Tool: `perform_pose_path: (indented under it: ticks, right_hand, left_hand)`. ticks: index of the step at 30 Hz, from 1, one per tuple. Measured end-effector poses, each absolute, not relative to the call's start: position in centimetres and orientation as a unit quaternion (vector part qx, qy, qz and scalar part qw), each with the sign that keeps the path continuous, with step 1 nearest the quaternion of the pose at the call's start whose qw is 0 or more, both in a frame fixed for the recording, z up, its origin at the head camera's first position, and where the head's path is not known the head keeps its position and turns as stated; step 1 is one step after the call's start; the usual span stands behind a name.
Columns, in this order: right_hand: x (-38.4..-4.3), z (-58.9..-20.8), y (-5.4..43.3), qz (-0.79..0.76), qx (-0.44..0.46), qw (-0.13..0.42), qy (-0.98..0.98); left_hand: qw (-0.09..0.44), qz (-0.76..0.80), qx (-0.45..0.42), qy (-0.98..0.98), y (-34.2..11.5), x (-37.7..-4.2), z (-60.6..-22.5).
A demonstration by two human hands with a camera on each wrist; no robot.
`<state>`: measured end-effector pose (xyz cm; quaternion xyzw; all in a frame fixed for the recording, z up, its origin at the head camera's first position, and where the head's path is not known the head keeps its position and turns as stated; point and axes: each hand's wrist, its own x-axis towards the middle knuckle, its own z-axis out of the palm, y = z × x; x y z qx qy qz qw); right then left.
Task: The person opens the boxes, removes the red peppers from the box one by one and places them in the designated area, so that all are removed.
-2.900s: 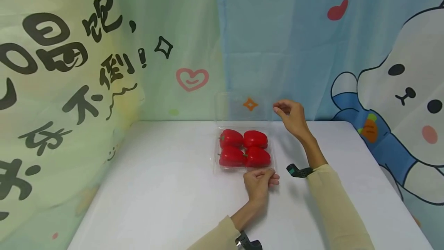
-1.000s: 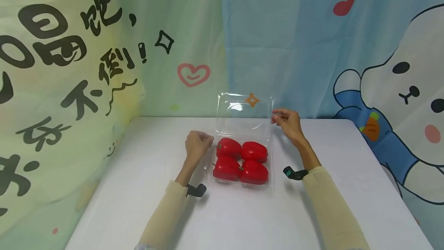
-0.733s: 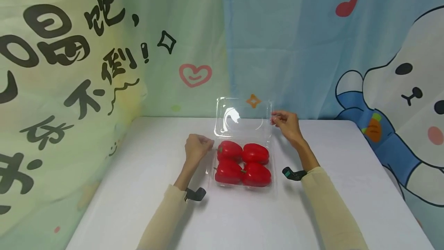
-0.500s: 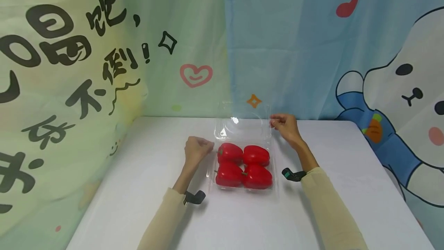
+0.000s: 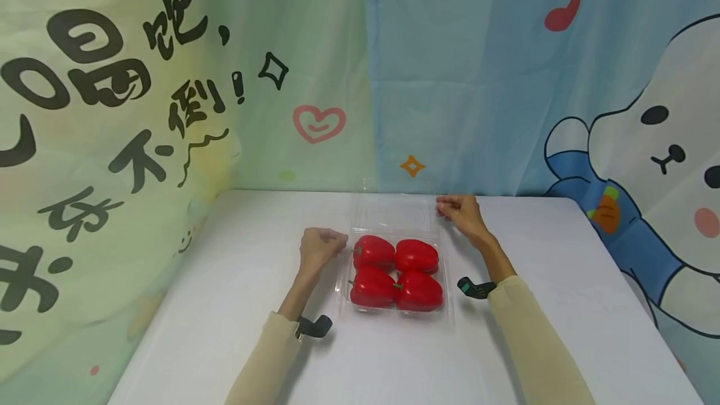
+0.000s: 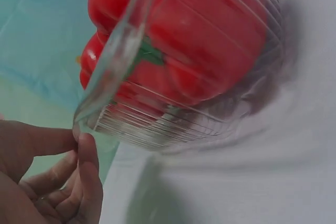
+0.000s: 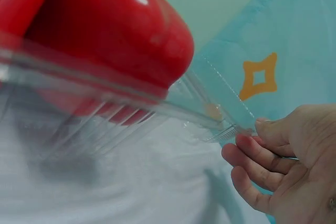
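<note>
A clear plastic clamshell box point(image 5: 342, 289) stands on the white table with several red bell peppers point(image 5: 419, 291) packed inside in two rows. Its see-through lid point(image 5: 394, 212) is raised at the back and leans away; its outline is faint. My left hand point(image 5: 319, 247) pinches the box rim at the back left corner, thumb and forefinger on the plastic point(image 6: 113, 59) in the left wrist view. On the other side, my right hand point(image 5: 462, 212) pinches the lid's right edge; in the right wrist view, the fingertips point(image 7: 244, 141) meet the thin ribbed plastic.
The white table point(image 5: 225, 267) reaches back to a printed curtain point(image 5: 439, 80) with lettering and a cartoon bear. Dark wrist cameras point(image 5: 315, 326) are strapped to both wrists near the beige sleeves point(image 5: 542, 336).
My left hand has gone from the box's front to its back left corner. The box has slid nearer. Lately the lid has tipped lower and farther back, my right hand sinking with it.
</note>
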<state>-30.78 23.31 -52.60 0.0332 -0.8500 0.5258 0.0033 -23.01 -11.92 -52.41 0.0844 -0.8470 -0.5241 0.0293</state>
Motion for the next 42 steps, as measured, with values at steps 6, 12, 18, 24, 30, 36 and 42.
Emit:
perform_pose_path:
  ticks: [6, 12, 18, 24, 30, 36, 42]
  right_hand:
    - [-30.6, -53.1, 23.3, 0.52, 0.022, 0.001, -0.854]
    - [-30.5, -53.6, 23.3, 0.515, 0.015, -0.005, -0.857]
    - [-30.6, -53.8, 23.3, 0.521, 0.014, -0.002, -0.853]
    - [-30.6, -54.1, 23.3, 0.524, 0.006, -0.009, -0.851]
    - [-30.6, -54.3, 23.3, 0.519, 0.003, -0.015, -0.854]
    - [-30.2, -53.8, 23.5, 0.516, 0.012, -0.017, -0.856]
    - [-29.3, -52.8, 24.6, 0.509, 0.032, -0.016, -0.86]
  left_hand:
    - [0.016, -0.569, 0.076, -0.819, -12.1, -23.1, -53.3]
    - [-0.001, -0.608, 0.069, -0.791, -12.2, -23.4, -54.4]
    - [-0.003, -0.641, 0.054, -0.765, -12.5, -23.4, -55.1]
    - [-0.011, -0.633, 0.057, -0.772, -12.6, -23.2, -55.2]
    - [-0.015, -0.633, 0.066, -0.771, -12.6, -23.1, -55.1]
    - [-0.011, -0.645, 0.062, -0.761, -12.6, -23.2, -55.1]
    - [-0.013, -0.652, 0.063, -0.756, -12.5, -23.2, -55.2]
